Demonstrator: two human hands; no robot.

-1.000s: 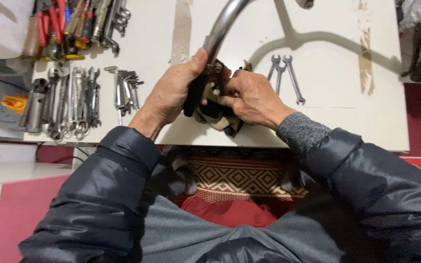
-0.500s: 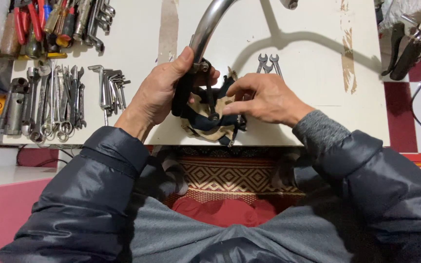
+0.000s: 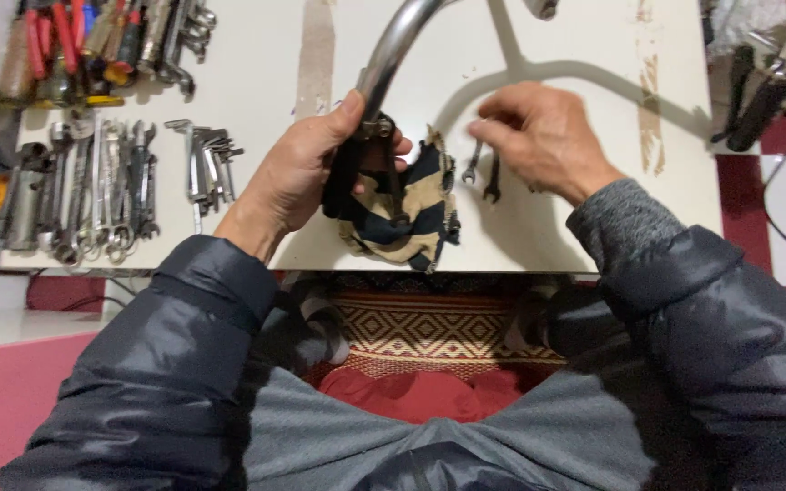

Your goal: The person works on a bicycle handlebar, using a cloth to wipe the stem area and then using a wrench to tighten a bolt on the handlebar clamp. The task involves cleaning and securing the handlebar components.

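The right hand (image 3: 548, 136) has let go of the clamp on the curved metal tube (image 3: 393, 55) and moved out to the side; half a second ago both hands were closed around that fitting. Now its fingers are loosely curled and pinching toward the two small spanners (image 3: 482, 171) that lie on the table (image 3: 593, 55) just beneath its fingertips. Whether it already grips one I cannot tell. My reading is that the work on the fitting has paused for a tool pick-up.

The left hand (image 3: 307, 168) holds on alone, wrapped firmly around the lower end of the tube, where the dark clamp (image 3: 377, 127) sits against its thumb. Draped below that hand, between the two hands, a striped beige and dark cloth (image 3: 402, 214) hangs over the near edge of the table.

Beyond the left hand, on its outer side, lies a row of spanners and sockets (image 3: 75, 191), with a set of hex keys (image 3: 204, 159) closer in. Farther up on that side are red-handled pliers and other tools (image 3: 75, 41). Beyond the right hand, off the table's far corner, dark handles (image 3: 757, 100) lie by a cable.

Nothing lies between the right hand and the small spanners; the cloth bunches close to the clamp and may crowd a tool there.
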